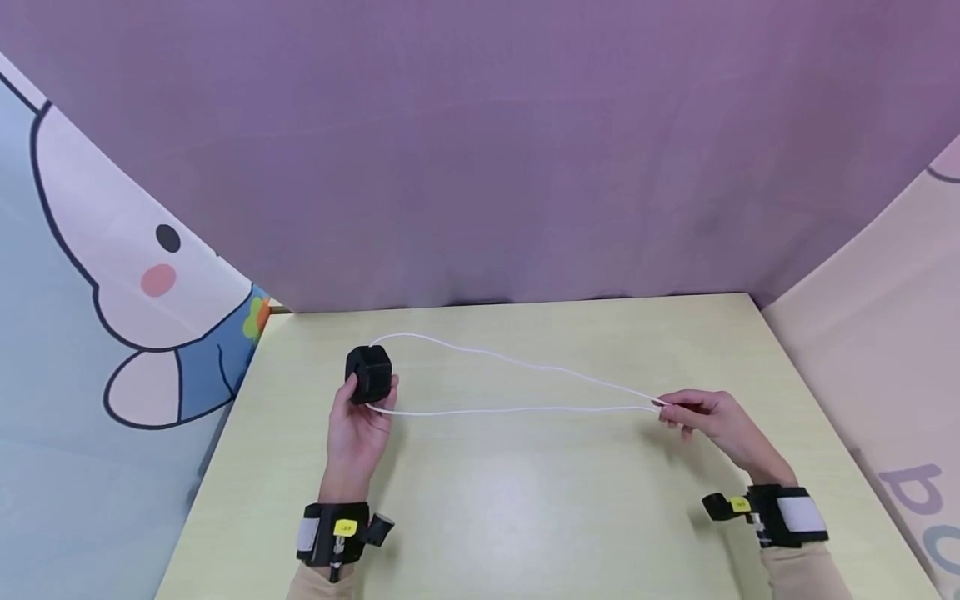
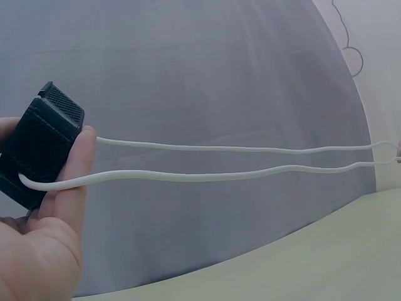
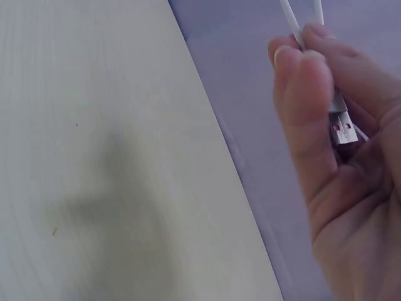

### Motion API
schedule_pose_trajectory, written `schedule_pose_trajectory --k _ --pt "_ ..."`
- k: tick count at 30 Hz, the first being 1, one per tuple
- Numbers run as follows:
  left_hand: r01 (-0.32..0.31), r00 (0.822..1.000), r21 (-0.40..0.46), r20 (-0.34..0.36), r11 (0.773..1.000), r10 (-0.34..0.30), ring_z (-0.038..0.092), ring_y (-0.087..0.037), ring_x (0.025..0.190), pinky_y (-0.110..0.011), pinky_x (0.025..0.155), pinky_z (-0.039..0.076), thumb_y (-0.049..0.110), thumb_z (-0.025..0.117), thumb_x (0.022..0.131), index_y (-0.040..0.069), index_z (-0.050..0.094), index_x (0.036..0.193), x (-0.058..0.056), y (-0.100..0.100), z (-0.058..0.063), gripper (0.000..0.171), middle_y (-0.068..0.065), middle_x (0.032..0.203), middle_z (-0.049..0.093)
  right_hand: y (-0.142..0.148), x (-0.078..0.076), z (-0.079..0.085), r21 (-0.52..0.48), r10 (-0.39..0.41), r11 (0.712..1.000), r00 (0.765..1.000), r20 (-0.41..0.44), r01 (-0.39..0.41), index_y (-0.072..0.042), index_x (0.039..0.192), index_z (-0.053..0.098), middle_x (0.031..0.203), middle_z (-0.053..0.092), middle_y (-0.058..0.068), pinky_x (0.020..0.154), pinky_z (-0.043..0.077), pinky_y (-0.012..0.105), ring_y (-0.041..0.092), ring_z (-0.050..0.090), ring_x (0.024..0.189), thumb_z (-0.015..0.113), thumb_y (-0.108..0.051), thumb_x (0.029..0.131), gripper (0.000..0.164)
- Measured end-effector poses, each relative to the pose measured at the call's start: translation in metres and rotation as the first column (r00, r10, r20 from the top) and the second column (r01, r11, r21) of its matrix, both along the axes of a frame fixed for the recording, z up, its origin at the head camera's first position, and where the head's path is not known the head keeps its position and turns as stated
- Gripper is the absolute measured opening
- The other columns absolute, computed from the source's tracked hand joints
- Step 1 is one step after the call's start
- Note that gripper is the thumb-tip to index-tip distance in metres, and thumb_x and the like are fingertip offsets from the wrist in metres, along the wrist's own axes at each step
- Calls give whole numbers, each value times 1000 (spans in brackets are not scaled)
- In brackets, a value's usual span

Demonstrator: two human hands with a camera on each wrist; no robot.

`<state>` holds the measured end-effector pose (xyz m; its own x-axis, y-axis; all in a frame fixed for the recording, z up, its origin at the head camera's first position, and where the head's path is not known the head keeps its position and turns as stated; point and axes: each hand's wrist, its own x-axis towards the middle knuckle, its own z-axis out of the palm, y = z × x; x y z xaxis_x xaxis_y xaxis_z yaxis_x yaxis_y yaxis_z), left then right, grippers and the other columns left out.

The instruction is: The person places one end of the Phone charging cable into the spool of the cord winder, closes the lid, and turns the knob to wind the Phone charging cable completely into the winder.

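My left hand (image 1: pixel 360 437) holds up a black boxy case (image 1: pixel 368 373) between thumb and fingers, over the left part of the table. From the case, a white USB cable (image 1: pixel 510 409) runs out in two strands toward the right. In the left wrist view, one strand comes from a slot low on the case (image 2: pixel 44 135) and passes over a finger. Away to the right, my right hand (image 1: pixel 712 423) pinches both strands together between thumb and fingers. The cable's metal USB plug (image 3: pixel 343 128) shows inside that hand in the right wrist view.
Beneath both hands lies a pale wood-grain table (image 1: pixel 525 500). A purple cloth (image 1: pixel 525 167) hangs behind its far edge. Printed cloths stand at the sides, with a cartoon figure (image 1: pixel 165 308) on the left one. Black camera straps (image 1: pixel 787 512) wrap both wrists.
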<state>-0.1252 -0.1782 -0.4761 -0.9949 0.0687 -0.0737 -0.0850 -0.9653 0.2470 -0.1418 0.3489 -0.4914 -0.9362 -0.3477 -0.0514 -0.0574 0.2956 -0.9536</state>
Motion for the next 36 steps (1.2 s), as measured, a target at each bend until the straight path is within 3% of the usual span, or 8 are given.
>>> schedule_pose_trajectory --k 6,11,14,18,21,25,32,36 --pt "-7 1000 -1 6 1000 7 76 -35 96 -34 85 62 20 47 110 11 47 137 -2 1 0 29 -19 118 64 2 -2 -1 -10 -69 998 998 -10 69 9 118 71 82 73 6 60 58 28 16 68 64 64 -6 102 23" --pt "-18 999 -1 27 1000 18 76 -34 96 -34 84 62 21 48 110 12 46 137 -2 2 1 29 -18 119 63 5 -1 -2 -12 -100 995 995 -13 100 9 129 66 96 77 -2 76 59 23 12 73 79 60 -12 105 32" --pt "-24 999 0 41 1000 24 76 -35 95 -34 83 63 20 49 110 11 46 137 -2 1 0 29 -18 118 63 7 -1 -2 -99 -143 985 990 10 144 4 129 68 103 78 -5 82 59 23 11 75 87 60 -11 105 30" --pt "-27 998 0 59 1000 27 75 -36 96 -35 84 62 20 50 109 12 46 137 -2 2 0 29 -18 119 63 8 -2 -4 -291 -194 937 980 35 196 0 118 75 99 78 -3 79 60 24 8 76 85 62 0 101 21" --pt "-29 997 -6 69 1000 30 75 -35 96 -34 85 62 20 49 109 12 46 137 -1 2 -1 29 -18 119 64 7 -3 -4 -380 -209 900 977 49 212 -3 113 77 98 78 -1 77 60 23 8 75 83 62 4 100 21" --pt "-36 996 -12 79 999 37 75 -35 96 -35 85 62 19 49 109 11 47 137 -2 3 0 29 -18 118 66 5 -5 -4 -426 -233 872 970 69 239 2 114 76 99 78 1 78 60 23 8 76 83 62 3 100 20" --pt "-40 994 -20 102 999 42 75 -36 95 -36 85 62 18 51 109 11 45 137 -2 5 -2 30 -19 118 67 -1 -6 -3 -552 -256 783 957 134 287 -1 110 77 101 76 5 82 59 23 12 76 87 60 5 100 20" --pt "-41 994 -32 101 999 44 75 -35 96 -35 85 62 18 51 109 12 45 138 -2 5 -2 30 -18 118 67 -3 -6 -2 -568 -245 773 959 144 283 0 109 76 101 75 5 82 59 23 12 76 88 59 5 100 20"
